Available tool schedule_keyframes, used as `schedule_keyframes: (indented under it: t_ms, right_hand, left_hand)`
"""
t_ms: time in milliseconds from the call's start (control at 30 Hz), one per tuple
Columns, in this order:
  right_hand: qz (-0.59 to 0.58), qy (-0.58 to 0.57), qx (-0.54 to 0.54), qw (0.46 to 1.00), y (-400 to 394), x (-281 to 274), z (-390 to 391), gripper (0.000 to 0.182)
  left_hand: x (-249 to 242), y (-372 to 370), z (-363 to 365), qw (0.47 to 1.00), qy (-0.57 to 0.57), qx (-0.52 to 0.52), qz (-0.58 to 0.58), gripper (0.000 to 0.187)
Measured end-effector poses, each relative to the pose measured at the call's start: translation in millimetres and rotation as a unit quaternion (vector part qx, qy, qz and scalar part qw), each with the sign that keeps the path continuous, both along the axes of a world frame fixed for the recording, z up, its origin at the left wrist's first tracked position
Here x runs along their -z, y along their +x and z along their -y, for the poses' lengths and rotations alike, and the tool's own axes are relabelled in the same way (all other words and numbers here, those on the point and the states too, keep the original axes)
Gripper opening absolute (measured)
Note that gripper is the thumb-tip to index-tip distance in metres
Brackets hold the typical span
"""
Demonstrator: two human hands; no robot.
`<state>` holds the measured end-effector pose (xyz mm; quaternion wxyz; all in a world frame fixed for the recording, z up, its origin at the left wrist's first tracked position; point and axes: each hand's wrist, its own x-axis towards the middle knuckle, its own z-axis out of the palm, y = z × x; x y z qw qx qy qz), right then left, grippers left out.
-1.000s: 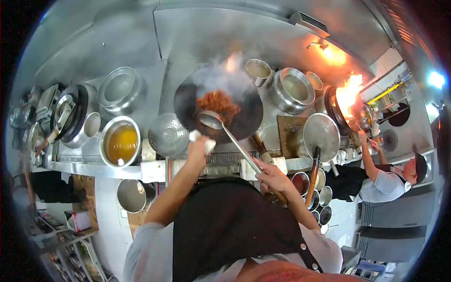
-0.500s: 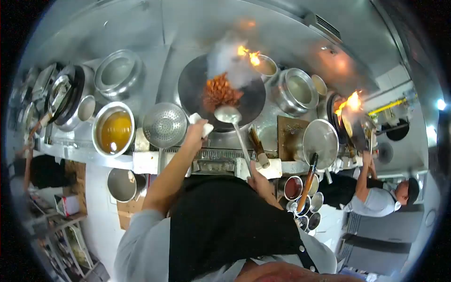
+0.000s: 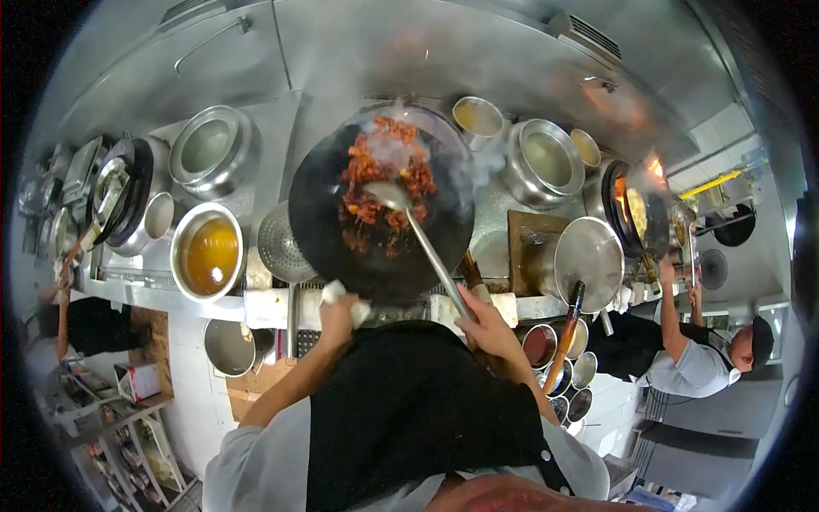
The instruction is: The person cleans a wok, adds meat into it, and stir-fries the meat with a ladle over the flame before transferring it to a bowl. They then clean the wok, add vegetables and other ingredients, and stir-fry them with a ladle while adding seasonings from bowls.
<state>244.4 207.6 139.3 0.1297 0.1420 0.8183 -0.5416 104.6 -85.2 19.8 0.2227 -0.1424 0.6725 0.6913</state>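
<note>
A large black wok (image 3: 320, 226) is pulled near my body and tipped. Reddish-brown pieces of food (image 3: 392, 154) spread over it, some blurred by motion, with steam above. My left hand (image 3: 336, 322) is closed around a folded white cloth (image 3: 357, 312) at the wok's near left edge; its fingers are partly hidden. My right hand (image 3: 490, 331) grips the handle of a metal ladle (image 3: 431, 247), whose bowl rests among the food. A perforated strainer (image 3: 275, 243) lies left of the wok, partly behind its rim.
A bowl of yellow oil (image 3: 207, 253) stands left, and lidless metal pots (image 3: 546, 162) stand right. A mesh sieve (image 3: 589, 264) with a wooden handle juts over the counter edge. At far right, a co-worker (image 3: 682, 358) handles another wok (image 3: 653, 222) near flames. Seasoning containers (image 3: 539, 346) sit below.
The wok has come toward me and tilted, and the food has spread upward across it. My left hand has moved down with the cloth. The flames behind the wok have gone.
</note>
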Motion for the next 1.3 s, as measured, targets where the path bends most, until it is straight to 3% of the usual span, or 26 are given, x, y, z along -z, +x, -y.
schedule_keyframes:
  t_ms: [33, 67, 100, 133, 200, 233, 300, 333, 400, 433, 533, 567, 600, 633, 733, 767, 800, 867, 900, 1000, 1067, 1100, 1200, 1300]
  right_hand:
    - [0.007, -0.004, -0.005, 1.000, 5, -2, -4, 0.070]
    - [0.048, -0.086, -0.014, 0.995, 11, -3, -9, 0.071]
    - [0.084, -0.167, -0.020, 0.982, 14, -4, -13, 0.072]
    - [0.018, -0.087, -0.047, 0.995, 9, 17, -20, 0.071]
    - [-0.006, 0.099, -0.078, 0.992, -18, 23, -29, 0.071]
    - [-0.009, 0.100, -0.073, 0.992, -29, 36, -32, 0.071]
    - [-0.183, 0.174, -0.031, 0.967, -52, 59, -37, 0.069]
    - [-0.185, 0.178, -0.029, 0.966, -56, 48, -33, 0.069]
    - [-0.104, 0.232, 0.017, 0.967, -53, 16, -17, 0.068]
    - [-0.146, 0.194, 0.043, 0.969, -39, 14, -10, 0.068]
    - [-0.193, 0.138, 0.108, 0.966, 7, 55, 8, 0.068]
    - [-0.122, 0.136, 0.122, 0.976, 23, 78, 12, 0.067]
    - [-0.054, 0.137, 0.136, 0.980, 34, 108, 10, 0.067]
    - [-0.071, 0.113, 0.155, 0.979, 38, 142, 7, 0.065]
    - [-0.135, 0.157, 0.144, 0.968, 4, 144, 7, 0.063]
    - [-0.309, 0.257, 0.090, 0.911, -20, 141, 3, 0.065]
    - [-0.308, 0.259, 0.092, 0.911, -37, 124, 7, 0.065]
    - [-0.109, 0.012, 0.171, 0.979, -62, 62, 31, 0.067]
    - [-0.108, 0.011, 0.165, 0.980, -76, 42, 41, 0.067]
    - [-0.107, -0.086, 0.088, 0.987, -106, 13, 79, 0.071]
    - [-0.081, -0.130, -0.030, 0.988, -126, 11, 114, 0.068]
    - [-0.061, -0.142, -0.081, 0.985, -138, 11, 134, 0.068]
    - [-0.013, -0.158, -0.204, 0.966, -175, 22, 201, 0.068]
    - [-0.009, -0.095, -0.262, 0.960, -210, 66, 261, 0.067]
  left_hand:
    - [-19, -14, -22, 0.984, 0.138, -0.091, 0.071, 0.014]
    - [-44, -33, -35, 0.987, 0.134, -0.068, 0.059, 0.014]
    - [-19, -58, -52, 0.980, 0.163, -0.105, 0.032, 0.013]
    - [-28, -76, -54, 0.984, 0.160, -0.034, 0.069, 0.014]
    - [18, -91, -58, 0.982, 0.169, 0.008, 0.085, 0.013]
    - [39, -88, -56, 0.983, 0.179, -0.012, 0.048, 0.013]
    - [60, -73, -44, 0.984, 0.177, -0.018, -0.002, 0.012]
    - [44, -57, -36, 0.980, 0.188, -0.040, 0.045, 0.016]
    - [65, -32, -11, 0.986, 0.155, -0.018, 0.062, 0.021]
    - [61, -29, -12, 0.985, 0.156, -0.021, 0.067, 0.021]
    - [-13, -39, -39, 0.978, 0.179, -0.082, 0.066, 0.019]
    - [15, -62, -49, 0.980, 0.179, -0.072, 0.045, 0.019]
    - [-1, -78, -58, 0.981, 0.172, -0.053, 0.072, 0.019]
    - [12, -98, -64, 0.980, 0.175, -0.018, 0.093, 0.017]
    - [9, -116, -66, 0.976, 0.158, 0.017, 0.148, 0.034]
    - [-1, -112, -58, 0.976, 0.158, 0.019, 0.148, 0.034]
    - [-15, -101, -44, 0.975, 0.160, 0.001, 0.153, 0.036]
    - [2, -69, -14, 0.972, 0.193, -0.048, 0.129, 0.038]
    - [25, -53, 6, 0.967, 0.221, -0.079, 0.094, 0.038]
    - [10, 2, 79, 0.979, 0.154, -0.078, 0.106, 0.040]
    - [9, 32, 122, 0.988, 0.099, -0.034, 0.110, 0.045]
    - [15, 48, 138, 0.987, 0.109, -0.066, 0.097, 0.037]
    - [-1, 79, 171, 0.991, 0.071, -0.092, 0.064, 0.039]
    - [-8, 94, 187, 0.977, 0.116, -0.167, 0.059, 0.040]
